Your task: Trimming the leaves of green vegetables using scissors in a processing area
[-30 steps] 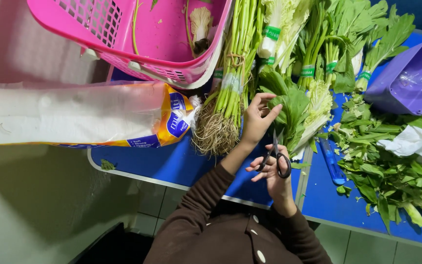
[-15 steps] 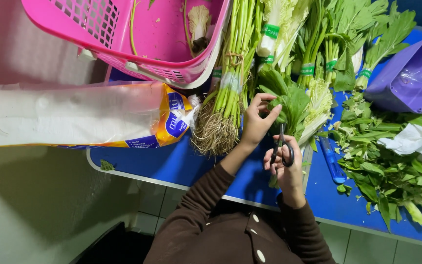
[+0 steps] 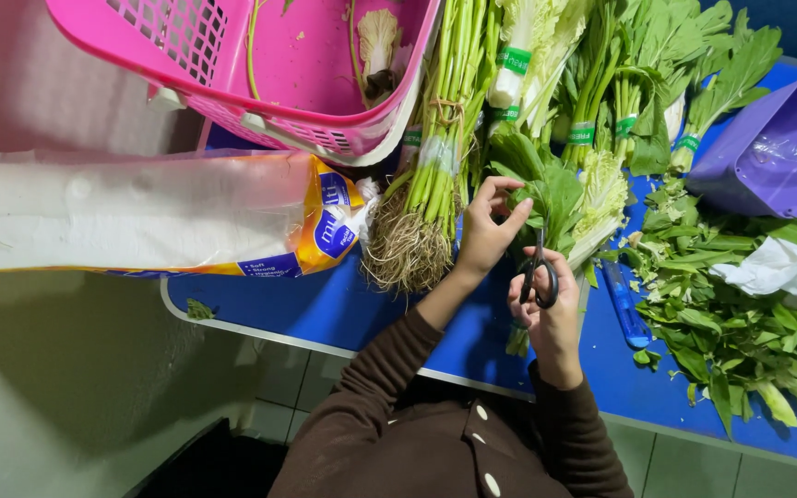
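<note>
My left hand point(image 3: 483, 242) pinches the leafy stalk point(image 3: 546, 189) over the blue tabletop point(image 3: 325, 309); my right hand point(image 3: 551, 304) grips black scissors point(image 3: 541, 275). I'd hold the stalk taut and snip cleanly near its base.

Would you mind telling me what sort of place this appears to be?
Probably a vegetable prep stall or kitchen: banded bundles of leafy greens on a blue table, a pink plastic basket, and loose trimmed leaves.

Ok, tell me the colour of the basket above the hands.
Pink basket, clearest in the head view.
</note>
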